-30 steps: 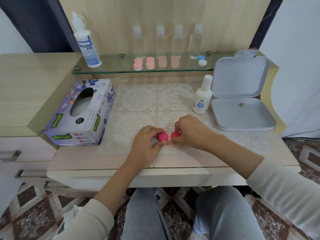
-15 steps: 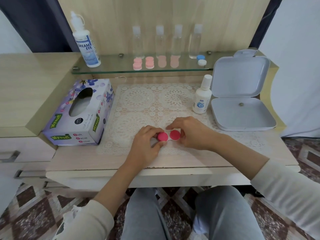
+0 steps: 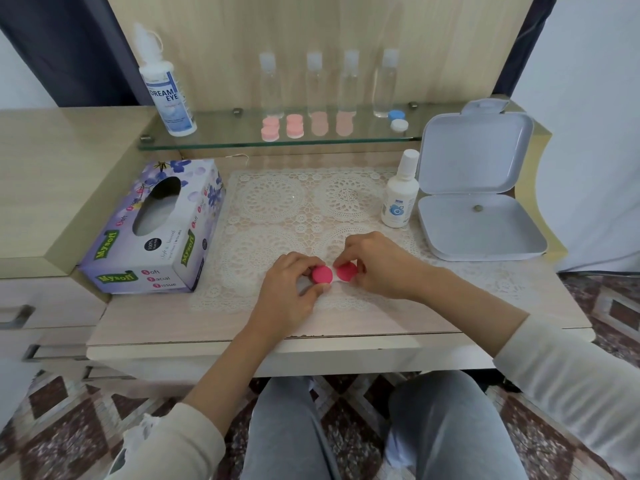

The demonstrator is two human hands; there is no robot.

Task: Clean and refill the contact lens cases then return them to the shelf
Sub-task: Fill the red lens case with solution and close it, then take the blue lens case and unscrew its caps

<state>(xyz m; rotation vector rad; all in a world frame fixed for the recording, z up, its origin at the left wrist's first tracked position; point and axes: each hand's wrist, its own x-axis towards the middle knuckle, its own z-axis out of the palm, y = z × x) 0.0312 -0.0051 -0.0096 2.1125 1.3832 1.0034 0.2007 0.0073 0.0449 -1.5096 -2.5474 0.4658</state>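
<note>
As left hand (image 3: 291,292) pinches one round cap of bright pink plastic contact lens case (image 3: 322,274) between hands, right hand (image 3: 379,266) pinches other: likely uncapping step. Next: twist caps off, base kept steady.

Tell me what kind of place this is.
Likely a home vanity or dressing desk: a glass shelf lined with contact lens cases and a lens solution bottle, a tissue box, and a pink lens case handled on a lace mat.

Pale wood desk (image 3: 207,323), wood-grain back panel (image 3: 433,36), dark curtains (image 3: 62,57), white wall (image 3: 20,84), diamond-patterned floor tiles (image 3: 69,410)
</note>
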